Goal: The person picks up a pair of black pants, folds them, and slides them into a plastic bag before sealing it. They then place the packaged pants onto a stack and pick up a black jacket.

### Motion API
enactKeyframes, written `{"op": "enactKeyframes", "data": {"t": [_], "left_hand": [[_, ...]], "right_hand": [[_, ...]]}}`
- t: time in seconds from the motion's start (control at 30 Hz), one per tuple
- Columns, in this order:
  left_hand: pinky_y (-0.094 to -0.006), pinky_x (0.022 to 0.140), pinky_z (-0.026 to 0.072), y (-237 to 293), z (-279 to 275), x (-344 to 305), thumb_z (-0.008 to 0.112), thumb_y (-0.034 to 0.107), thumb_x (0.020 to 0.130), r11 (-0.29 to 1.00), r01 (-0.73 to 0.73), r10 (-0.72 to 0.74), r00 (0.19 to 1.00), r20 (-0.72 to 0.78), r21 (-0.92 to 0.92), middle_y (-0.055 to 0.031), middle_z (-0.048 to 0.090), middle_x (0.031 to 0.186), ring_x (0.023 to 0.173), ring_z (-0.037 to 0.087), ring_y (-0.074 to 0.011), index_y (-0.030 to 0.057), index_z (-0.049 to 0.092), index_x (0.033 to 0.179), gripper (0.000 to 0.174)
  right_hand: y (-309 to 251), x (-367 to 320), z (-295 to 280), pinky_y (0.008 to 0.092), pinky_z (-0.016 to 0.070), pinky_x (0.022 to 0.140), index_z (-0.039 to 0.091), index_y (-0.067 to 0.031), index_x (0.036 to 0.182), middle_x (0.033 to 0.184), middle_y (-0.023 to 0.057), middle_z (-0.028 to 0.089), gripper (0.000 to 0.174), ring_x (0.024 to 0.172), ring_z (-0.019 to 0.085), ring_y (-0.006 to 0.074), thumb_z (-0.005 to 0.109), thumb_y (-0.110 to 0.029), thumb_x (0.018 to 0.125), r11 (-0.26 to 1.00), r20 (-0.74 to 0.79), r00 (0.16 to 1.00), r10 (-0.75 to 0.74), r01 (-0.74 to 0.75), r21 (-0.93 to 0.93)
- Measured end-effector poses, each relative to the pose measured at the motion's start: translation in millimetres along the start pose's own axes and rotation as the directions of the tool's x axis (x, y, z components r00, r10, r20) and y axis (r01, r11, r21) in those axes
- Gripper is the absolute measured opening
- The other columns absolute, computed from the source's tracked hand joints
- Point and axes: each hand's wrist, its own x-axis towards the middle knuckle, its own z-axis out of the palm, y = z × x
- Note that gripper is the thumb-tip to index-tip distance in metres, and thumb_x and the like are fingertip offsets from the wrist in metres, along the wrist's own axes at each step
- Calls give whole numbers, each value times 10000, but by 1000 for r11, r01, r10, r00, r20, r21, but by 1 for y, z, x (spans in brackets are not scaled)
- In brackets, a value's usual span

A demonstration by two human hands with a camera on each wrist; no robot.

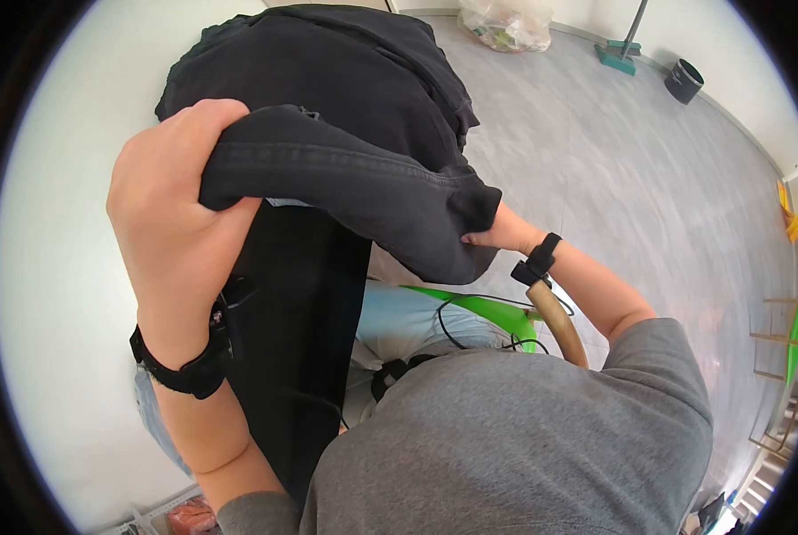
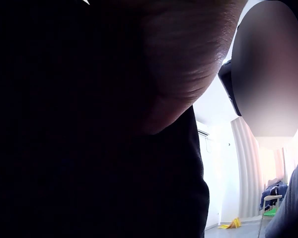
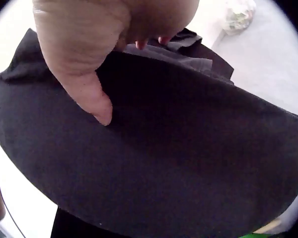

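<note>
Black trousers [image 1: 327, 169] with a double-stitched seam are stretched between my two hands in the head view. My left hand [image 1: 171, 178] grips the raised end, thumb underneath and fingers over the top. My right hand [image 1: 508, 230] holds the other end, lower and further right. In the right wrist view, its thumb [image 3: 97, 101] presses on the near face of the cloth while the fingers pass behind the upper edge. Dark cloth and the heel of the hand [image 2: 188, 54] fill most of the left wrist view. Behind the stretched part spreads more dark cloth [image 1: 310, 53].
A white surface [image 1: 60, 223] lies to the left. A black flat panel [image 1: 301, 303] crosses beside my light-blue trouser leg [image 1: 399, 321]. A green chair [image 1: 497, 316] with a curved armrest [image 1: 557, 321] and a black cable are at the right. A plastic bag [image 1: 506, 22] sits on the floor.
</note>
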Motion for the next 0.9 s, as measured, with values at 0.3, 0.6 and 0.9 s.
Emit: {"op": "enactKeyframes", "data": {"t": [0.3,0.6,0.9], "left_hand": [[-346,784,477,5,-9,-14,722,-12,542,999,-17,20,998,-62,36,-69,675,927,847,615,-277,86,658,957,432],[-265,773,495,2,-49,-13,663,-110,562,990,134,-138,984,-108,-39,-78,680,956,860,650,-195,31,651,1012,472],[-240,841,474,-16,-99,-34,600,-68,661,932,323,-298,942,-156,167,-85,674,1019,930,639,-161,27,626,1133,482]], "right_hand": [[-12,16,-25,372,251,1122,631,-118,1170,1519,98,278,498,1400,257,266,756,-87,688,992,21,998,54,-56,116],[-35,27,-9,360,332,1047,611,-92,1175,1288,66,510,478,1214,432,245,727,-113,712,974,55,984,-171,161,157],[-42,38,-29,343,420,906,681,-21,963,967,115,606,268,1039,544,253,727,-133,723,999,168,985,36,-35,-12]]}}
